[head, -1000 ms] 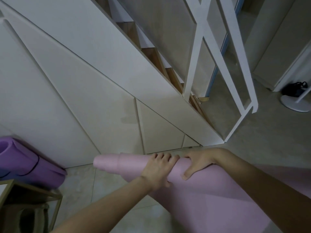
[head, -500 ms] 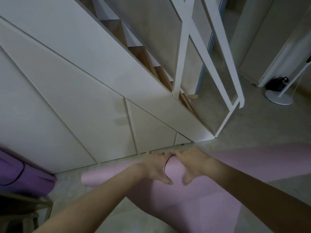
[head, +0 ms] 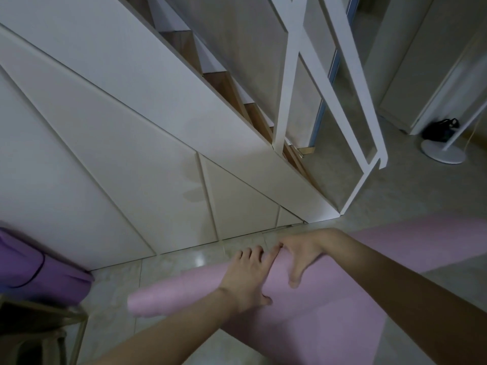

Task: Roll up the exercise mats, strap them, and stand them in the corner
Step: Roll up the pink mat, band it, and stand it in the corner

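On the tiled floor (head: 184,262) below the white stair panels (head: 131,154), a pink mat (head: 174,291) lies partly rolled, its loose end spreading flat toward the right. The left hand (head: 247,277) and right hand (head: 303,254) sit side by side on the roll, each grasping it with fingers curled over the far side and thumb on the near side. A rolled purple mat (head: 39,275) lies against the panels at the left, well apart. A round white stand base (head: 442,151) and a black bag (head: 440,130) sit at the far right.
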Available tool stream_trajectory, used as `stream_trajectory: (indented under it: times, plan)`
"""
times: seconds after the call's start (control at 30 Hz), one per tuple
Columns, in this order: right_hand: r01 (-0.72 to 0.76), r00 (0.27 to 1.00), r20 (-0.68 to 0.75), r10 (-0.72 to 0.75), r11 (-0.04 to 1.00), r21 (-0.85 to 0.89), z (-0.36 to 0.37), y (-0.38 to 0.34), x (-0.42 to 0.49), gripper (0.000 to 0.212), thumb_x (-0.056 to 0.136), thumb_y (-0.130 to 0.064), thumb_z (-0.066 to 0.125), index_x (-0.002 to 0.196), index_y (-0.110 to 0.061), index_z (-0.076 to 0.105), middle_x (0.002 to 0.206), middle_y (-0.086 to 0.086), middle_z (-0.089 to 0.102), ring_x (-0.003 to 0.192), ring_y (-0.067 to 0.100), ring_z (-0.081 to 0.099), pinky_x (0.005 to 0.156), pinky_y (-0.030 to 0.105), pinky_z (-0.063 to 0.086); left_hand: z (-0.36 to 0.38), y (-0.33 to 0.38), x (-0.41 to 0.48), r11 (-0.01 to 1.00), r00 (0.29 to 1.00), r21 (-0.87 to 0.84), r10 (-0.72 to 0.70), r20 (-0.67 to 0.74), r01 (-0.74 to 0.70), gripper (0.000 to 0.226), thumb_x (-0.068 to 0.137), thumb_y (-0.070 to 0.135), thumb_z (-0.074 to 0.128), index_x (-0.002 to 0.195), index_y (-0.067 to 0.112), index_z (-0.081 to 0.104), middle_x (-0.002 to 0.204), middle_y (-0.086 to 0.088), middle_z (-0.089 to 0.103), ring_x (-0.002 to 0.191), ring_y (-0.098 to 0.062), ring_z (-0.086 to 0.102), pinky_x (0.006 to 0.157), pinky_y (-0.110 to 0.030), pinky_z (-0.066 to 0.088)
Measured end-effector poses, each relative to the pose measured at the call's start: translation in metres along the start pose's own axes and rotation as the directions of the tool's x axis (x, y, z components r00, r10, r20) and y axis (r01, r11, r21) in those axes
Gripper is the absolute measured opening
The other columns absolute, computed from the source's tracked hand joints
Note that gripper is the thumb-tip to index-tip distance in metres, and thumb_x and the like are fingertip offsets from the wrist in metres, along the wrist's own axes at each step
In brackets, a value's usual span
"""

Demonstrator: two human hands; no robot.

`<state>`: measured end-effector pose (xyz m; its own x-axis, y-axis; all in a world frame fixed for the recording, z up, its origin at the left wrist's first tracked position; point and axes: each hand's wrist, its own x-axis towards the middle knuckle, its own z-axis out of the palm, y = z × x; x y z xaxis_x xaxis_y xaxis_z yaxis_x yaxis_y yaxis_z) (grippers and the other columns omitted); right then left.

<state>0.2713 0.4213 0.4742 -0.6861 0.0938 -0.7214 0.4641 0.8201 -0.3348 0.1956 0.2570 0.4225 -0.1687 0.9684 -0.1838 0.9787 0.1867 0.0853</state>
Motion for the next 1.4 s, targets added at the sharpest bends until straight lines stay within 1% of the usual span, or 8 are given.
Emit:
stream_trajectory:
  times: [0.13,0.4,0.53,0.67,0.77,0.87,1.1,1.4]
  plan:
    - [0.014,0.995,-0.096,-0.012,1.000,0.018,0.010,0.005,-0.008,0.081,0.060,-0.041,0.083,0.129,-0.029,0.042,0.118,-0.011,0.055,0.106,0.014,0.055,0.085,0.026,0.045,-0.003,-0.017,0.011,0.985,0.997,-0.172,-0.004,0.083,0.018,0.104,0.062,0.051,0.075,0.145,0.032,0.016,0.126,-0.003,0.048,0.112,-0.026,0.049,0.098,-0.037,0.037]
    - [-0.044,0.929,-0.355,-0.109,0.916,-0.398,0.041,0.015,-0.011,0.097,0.059,-0.049,0.079,0.138,-0.019,0.031,0.130,-0.001,0.048,0.118,0.020,0.047,0.098,0.033,0.038,-0.026,-0.035,0.033,0.826,0.925,-0.550,0.104,0.365,0.124,0.093,0.061,0.041,0.085,0.138,0.031,0.034,0.131,0.009,0.052,0.121,-0.015,0.050,0.104,-0.030,0.039]
    - [-0.065,0.928,-0.360,-0.099,0.907,-0.417,0.039,0.018,-0.009,0.077,0.062,-0.047,0.076,0.122,-0.015,0.038,0.115,0.001,0.057,0.102,0.024,0.056,0.076,0.032,0.042,-0.028,-0.020,0.036,0.947,0.942,-0.320,0.077,0.328,0.034,0.090,0.066,0.048,0.077,0.140,0.028,0.028,0.129,0.000,0.049,0.118,-0.021,0.050,0.100,-0.032,0.039]
    - [-0.096,0.926,-0.373,-0.063,0.915,-0.393,0.023,0.025,-0.006,0.076,0.060,-0.046,0.076,0.118,-0.014,0.038,0.106,0.003,0.061,0.096,0.028,0.059,0.075,0.034,0.046,-0.017,0.001,0.023,1.000,1.000,0.026,0.017,-0.019,-0.017,0.093,0.066,0.049,0.069,0.142,0.020,0.023,0.128,-0.007,0.044,0.115,-0.028,0.044,0.098,-0.044,0.033]
    - [-0.081,0.919,-0.389,-0.065,0.934,-0.348,0.006,0.024,-0.008,0.074,0.058,-0.045,0.077,0.114,-0.016,0.037,0.099,0.002,0.062,0.087,0.026,0.059,0.067,0.031,0.040,-0.002,0.010,0.009,0.978,0.983,0.193,-0.044,-0.176,0.079,0.124,0.029,0.059,0.082,0.133,0.014,0.035,0.116,-0.013,0.060,0.102,-0.032,0.057,0.086,-0.052,0.047]
    - [-0.038,0.929,-0.365,-0.060,0.966,-0.257,-0.009,0.018,-0.010,0.076,0.057,-0.043,0.078,0.117,-0.021,0.037,0.094,-0.004,0.058,0.079,0.019,0.052,0.068,0.029,0.041,0.006,0.004,0.010,0.968,0.974,0.227,-0.054,-0.219,0.105,0.139,0.019,0.061,0.085,0.137,0.013,0.030,0.121,-0.019,0.060,0.105,-0.038,0.060,0.085,-0.060,0.046]
    - [-0.026,0.939,-0.343,0.025,1.000,0.003,-0.039,0.016,-0.021,0.075,0.056,-0.049,0.079,0.119,-0.034,0.042,0.105,-0.010,0.059,0.093,0.016,0.057,0.074,0.027,0.048,-0.035,-0.032,0.034,0.982,0.945,0.189,0.061,-0.322,0.001,0.117,0.034,0.045,0.085,0.135,0.022,0.031,0.100,-0.005,0.060,0.079,-0.024,0.058,0.071,-0.032,0.048]
    - [-0.209,0.660,-0.751,-0.022,0.955,-0.211,-0.040,0.015,-0.019,0.094,0.062,-0.060,0.073,0.136,-0.019,0.033,0.127,0.003,0.050,0.112,0.024,0.053,0.090,0.037,0.045,-0.100,-0.061,0.061,0.941,0.892,0.334,0.202,-0.405,-0.061,0.079,0.052,0.008,0.069,0.125,0.020,0.044,0.091,-0.004,0.058,0.074,-0.025,0.054,0.070,-0.035,0.044]
